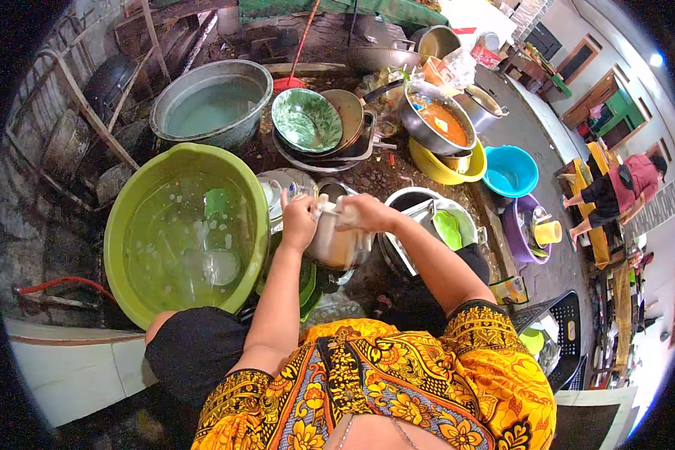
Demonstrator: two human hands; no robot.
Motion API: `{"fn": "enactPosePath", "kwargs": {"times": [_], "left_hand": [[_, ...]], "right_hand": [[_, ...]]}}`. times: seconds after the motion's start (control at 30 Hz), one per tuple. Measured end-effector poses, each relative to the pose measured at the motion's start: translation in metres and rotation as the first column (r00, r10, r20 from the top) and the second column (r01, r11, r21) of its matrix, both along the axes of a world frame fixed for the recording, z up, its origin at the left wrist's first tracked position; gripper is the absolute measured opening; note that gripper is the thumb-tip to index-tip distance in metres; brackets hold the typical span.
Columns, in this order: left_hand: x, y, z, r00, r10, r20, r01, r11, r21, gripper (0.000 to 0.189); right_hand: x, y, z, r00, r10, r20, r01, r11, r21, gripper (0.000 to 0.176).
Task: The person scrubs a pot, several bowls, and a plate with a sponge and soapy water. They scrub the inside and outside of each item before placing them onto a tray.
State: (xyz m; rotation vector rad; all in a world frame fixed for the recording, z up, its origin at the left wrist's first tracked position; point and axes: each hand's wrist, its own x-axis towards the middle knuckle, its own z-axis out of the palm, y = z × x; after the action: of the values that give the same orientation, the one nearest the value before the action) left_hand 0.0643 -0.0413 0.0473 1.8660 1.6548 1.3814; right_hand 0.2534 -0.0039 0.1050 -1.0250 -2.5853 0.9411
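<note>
Between my knees, both hands are at a pale, shiny container (336,244) that is smeared by motion. My left hand (300,220) is closed at its left rim. My right hand (366,213) is closed at the upper right, around something whitish and foamy that I cannot make out. Just left of my left hand stands a large green basin (115,240) of soapy water, with a clear bowl-like item (211,266) and a bright green piece (215,202) in it. A metal pot (469,225) holding a green item stands right of my right hand.
A grey tub (259,84) of water stands behind the green basin. Further back are a green marbled bowl (307,120), a pan of orange liquid (439,120) on a yellow basin (427,166), a blue basin (511,171) and a purple basin (519,229). A person (630,184) walks at right.
</note>
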Motion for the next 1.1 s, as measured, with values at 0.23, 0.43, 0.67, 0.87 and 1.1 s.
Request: {"fn": "enactPosePath", "kwargs": {"times": [0.23,0.43,0.67,0.87,1.1], "left_hand": [[0.011,-0.007,-0.008,0.980,0.195,0.035,-0.195,0.981,-0.022,0.045],[0.017,-0.008,-0.023,0.883,0.463,0.076,-0.431,0.865,-0.259,0.038],[0.015,-0.008,-0.010,0.820,0.566,0.088,-0.494,0.776,-0.392,0.043],[0.025,-0.011,-0.009,0.799,0.589,0.118,-0.484,0.747,-0.456,0.040],[0.014,-0.007,-0.011,0.770,0.589,0.244,-0.431,0.763,-0.482,0.050]], "right_hand": [[-0.004,-0.027,0.014,0.788,-0.438,-0.433,0.604,0.688,0.402,0.033],[-0.044,-0.094,-0.057,0.922,-0.379,-0.082,0.374,0.812,0.449,0.034],[-0.018,-0.030,-0.055,0.644,-0.712,-0.279,0.764,0.621,0.178,0.024],[-0.053,-0.077,-0.056,0.792,-0.602,0.102,0.452,0.691,0.565,0.030],[-0.021,-0.060,-0.048,0.720,-0.692,-0.057,0.671,0.672,0.315,0.040]]}}
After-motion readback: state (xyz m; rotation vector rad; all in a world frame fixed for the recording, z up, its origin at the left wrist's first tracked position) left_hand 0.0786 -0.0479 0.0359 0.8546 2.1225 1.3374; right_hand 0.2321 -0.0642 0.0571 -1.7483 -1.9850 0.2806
